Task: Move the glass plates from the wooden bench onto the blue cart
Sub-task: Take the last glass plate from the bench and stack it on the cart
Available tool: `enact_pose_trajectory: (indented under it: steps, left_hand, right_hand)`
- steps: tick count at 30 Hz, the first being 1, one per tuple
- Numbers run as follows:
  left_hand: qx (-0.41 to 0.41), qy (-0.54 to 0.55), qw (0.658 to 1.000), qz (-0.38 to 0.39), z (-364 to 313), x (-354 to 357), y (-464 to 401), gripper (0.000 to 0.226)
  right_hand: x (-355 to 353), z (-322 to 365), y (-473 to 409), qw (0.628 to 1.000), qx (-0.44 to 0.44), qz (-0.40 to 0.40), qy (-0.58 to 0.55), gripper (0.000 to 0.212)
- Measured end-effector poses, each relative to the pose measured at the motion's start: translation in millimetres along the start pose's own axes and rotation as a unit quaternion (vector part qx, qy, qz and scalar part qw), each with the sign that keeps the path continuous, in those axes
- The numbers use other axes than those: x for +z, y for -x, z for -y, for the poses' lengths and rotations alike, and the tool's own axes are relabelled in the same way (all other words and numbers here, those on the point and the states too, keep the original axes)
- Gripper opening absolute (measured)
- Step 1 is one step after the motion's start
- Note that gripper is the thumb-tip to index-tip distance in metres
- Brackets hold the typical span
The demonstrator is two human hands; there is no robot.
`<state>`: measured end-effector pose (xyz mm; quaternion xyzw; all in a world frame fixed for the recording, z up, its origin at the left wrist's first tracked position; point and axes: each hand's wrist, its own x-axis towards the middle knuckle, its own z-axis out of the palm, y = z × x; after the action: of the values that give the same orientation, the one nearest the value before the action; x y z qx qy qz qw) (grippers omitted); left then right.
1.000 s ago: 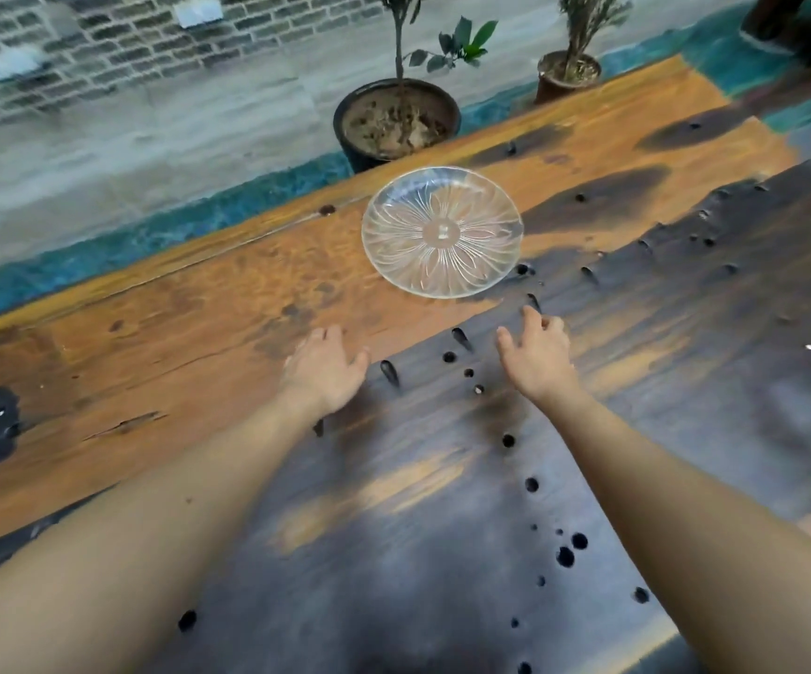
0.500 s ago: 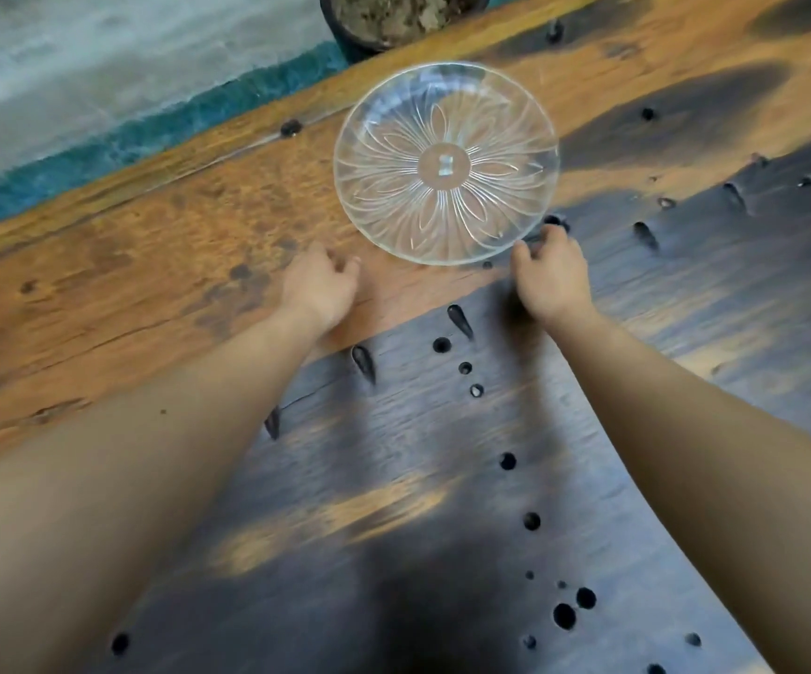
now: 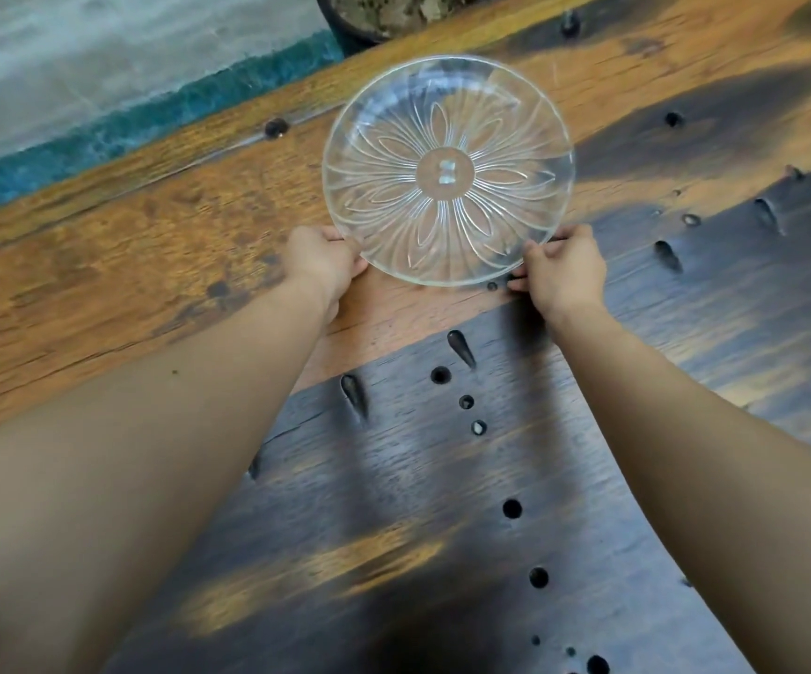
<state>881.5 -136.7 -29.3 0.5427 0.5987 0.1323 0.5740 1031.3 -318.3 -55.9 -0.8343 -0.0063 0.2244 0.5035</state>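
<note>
On the wooden bench point(image 3: 102, 265), both hands' fingers point(image 3: 345, 243) pinch the glass plate point(image 3: 447, 170) at its near rim.

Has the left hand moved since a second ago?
Yes. The left hand has gone forward across the wooden bench, away from the dark teardrop hole that it was beside, up to the near left rim of the glass plate.

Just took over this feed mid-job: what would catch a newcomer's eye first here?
A clear glass plate with a cut flower pattern sits at the middle of the wooden bench. The left hand and right hand grip its near rim from either side. A dark plant pot stands at the bench's far edge, and black holes dot the dark near boards.
</note>
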Motion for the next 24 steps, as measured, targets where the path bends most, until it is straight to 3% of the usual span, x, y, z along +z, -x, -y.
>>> enact_pose_trajectory:
  steps: [8, 11, 15, 24]
  left_hand:
    - [0.004, 0.014, 1.0, 0.016, -2.2, -23.4, 14.8, 0.018]
    - [0.009, 0.028, 0.999, 0.018, -5.6, -45.7, 30.3, 0.008]
    - [0.005, 0.042, 0.999, 0.012, -9.7, -87.8, 56.1, 0.026]
    - [-0.016, 0.106, 0.994, 0.012, 13.4, -233.9, 141.2, 0.008]
  right_hand:
    - [-1.4, 2.7, 18.9, 0.997, -0.071, 0.002, -0.033, 0.019]
    - [-0.1, 13.5, 38.3, 0.996, -0.083, 0.008, -0.019, 0.02]
    - [4.2, 34.0, 73.0, 0.995, -0.092, 0.039, -0.022, 0.019]
    - [30.3, 87.6, 186.3, 0.973, -0.189, 0.133, 0.013, 0.025]
